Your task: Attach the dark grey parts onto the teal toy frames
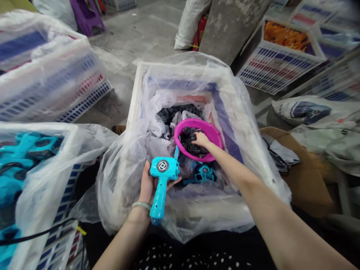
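Observation:
My left hand [148, 184] holds a turquoise toy launcher [162, 179] with a pistol-like handle, just above the near edge of a white crate lined with a clear plastic bag [135, 97]. My right hand [200, 139] reaches into a pink bowl [216, 134] inside that crate and its fingers rest on small black plastic parts [188, 140]. More black parts [174, 111] lie beyond the bowl. Another turquoise launcher piece [203, 174] lies in the bag below the bowl.
A bag-lined crate [42, 195] at my left holds several finished turquoise launchers. Another bagged crate [42, 63] stands at far left, printed crates [278, 56] at far right, sacks and cardboard [303, 165] to the right. Concrete floor lies beyond.

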A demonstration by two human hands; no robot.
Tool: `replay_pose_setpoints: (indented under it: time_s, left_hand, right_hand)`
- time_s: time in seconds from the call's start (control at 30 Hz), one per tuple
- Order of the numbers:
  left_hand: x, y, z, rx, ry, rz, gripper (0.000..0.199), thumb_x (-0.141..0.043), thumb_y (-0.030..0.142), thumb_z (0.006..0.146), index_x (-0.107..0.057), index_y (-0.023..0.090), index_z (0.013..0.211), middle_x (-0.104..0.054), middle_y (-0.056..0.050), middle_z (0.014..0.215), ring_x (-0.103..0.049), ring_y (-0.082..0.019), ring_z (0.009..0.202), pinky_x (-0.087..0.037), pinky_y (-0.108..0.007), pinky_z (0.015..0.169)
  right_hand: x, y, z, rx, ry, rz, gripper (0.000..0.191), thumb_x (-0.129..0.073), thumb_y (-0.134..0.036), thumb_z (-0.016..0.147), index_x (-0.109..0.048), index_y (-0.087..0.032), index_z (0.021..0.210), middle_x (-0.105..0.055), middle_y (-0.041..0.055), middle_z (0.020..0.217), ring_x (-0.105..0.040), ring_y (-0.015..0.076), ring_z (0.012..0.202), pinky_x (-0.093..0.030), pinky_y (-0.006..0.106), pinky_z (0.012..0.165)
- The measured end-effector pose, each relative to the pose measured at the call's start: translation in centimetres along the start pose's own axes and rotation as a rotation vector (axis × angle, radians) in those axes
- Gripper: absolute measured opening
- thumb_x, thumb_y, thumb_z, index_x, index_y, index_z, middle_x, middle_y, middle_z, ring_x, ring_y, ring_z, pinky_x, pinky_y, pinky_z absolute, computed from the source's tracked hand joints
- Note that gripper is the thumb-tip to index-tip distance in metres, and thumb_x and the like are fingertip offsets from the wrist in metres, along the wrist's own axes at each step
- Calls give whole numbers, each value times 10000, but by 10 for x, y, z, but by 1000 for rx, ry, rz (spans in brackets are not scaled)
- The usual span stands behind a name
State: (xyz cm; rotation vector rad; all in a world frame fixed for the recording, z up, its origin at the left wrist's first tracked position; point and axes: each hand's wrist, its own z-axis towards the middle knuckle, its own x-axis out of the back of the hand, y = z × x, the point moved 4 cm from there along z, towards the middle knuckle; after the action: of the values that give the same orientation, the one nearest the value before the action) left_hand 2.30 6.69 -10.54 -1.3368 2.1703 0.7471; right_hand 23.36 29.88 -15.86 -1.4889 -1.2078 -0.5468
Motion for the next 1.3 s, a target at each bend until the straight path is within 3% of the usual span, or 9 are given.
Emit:
replay_pose_setpoints:
  time_s: [0.2,0.27,0.4,0.5,0.63,0.83,0.97,1.1,1.3]
  left_hand:
    - [-7,-4,-7,-9,102,53,465,-486,486,1012,-648,133,1267,-783,-141,1042,-756,-325,1011,-614,-548,942]
    - [-12,-14,-14,-7,69,119,490,-493,538,1004,-678,126,1193,-782,-135,1011,-760,-313,987,-632,-503,919]
    - [-18,-40,-35,-3,21,200,414,-526,509,1008,-698,144,1098,-776,-92,936,-766,-258,916,-641,-411,906]
    - [-16,-50,-51,21,11,186,419,-466,481,1040,-686,137,1132,-767,-82,904,-762,-226,874,-638,-368,902]
    - [-8,-41,-64,-47,57,153,446,-443,493,1046,-678,132,1160,-757,-77,889,-755,-208,824,-641,-339,854]
    - [-9,-34,-77,-142,35,204,469,-497,519,1020,-693,112,1146,-755,-89,878,-741,-220,798,-638,-347,802]
    - [-13,-36,-82,-161,-6,296,517,-456,536,1032,-677,116,1236,-768,-101,982,-744,-252,929,-624,-354,853]
    - [-6,-32,-77,-190,-18,442,537,-483,560,1014,-654,138,1299,-762,-102,1091,-723,-282,1061,-598,-372,931]
    - [-4,-9,-78,-620,-148,832,824,-842,545,745,-519,255,1445,-610,-88,1425,-568,-297,1339,-474,-421,1125]
  right_hand:
    - [34,-51,-120,215,-4,386,526,-778,-405,855,-651,-150,1298,-728,73,1129,-694,187,938,-565,302,862]
    - [34,-80,-170,322,143,535,531,-770,-500,841,-678,-175,1251,-704,70,1056,-676,205,893,-570,341,831]
    - [17,-115,-227,340,494,413,499,-687,-574,891,-699,-180,1197,-625,128,1103,-627,288,1060,-529,465,999]
    - [7,-122,-238,490,504,361,591,-539,-602,972,-596,-153,1352,-560,195,1331,-532,343,1299,-451,539,1123]
    - [3,-125,-243,759,212,372,663,-458,-538,1040,-346,-160,1573,-450,200,1555,-425,297,1477,-388,504,1218]
    - [10,-123,-249,749,344,575,719,-805,-541,819,-562,-232,1421,-618,147,1395,-566,322,1352,-446,515,1171]
    - [7,-124,-250,782,305,675,696,-859,-451,786,-581,-227,1384,-603,147,1433,-514,316,1418,-405,512,1200]
    - [0,-121,-248,713,251,717,694,-875,-392,764,-570,-187,1353,-661,141,1335,-655,294,1243,-527,436,1069]
    - [-13,-130,-253,839,407,557,563,-795,-392,858,-589,-203,1346,-649,139,1362,-601,288,1311,-467,472,1143]
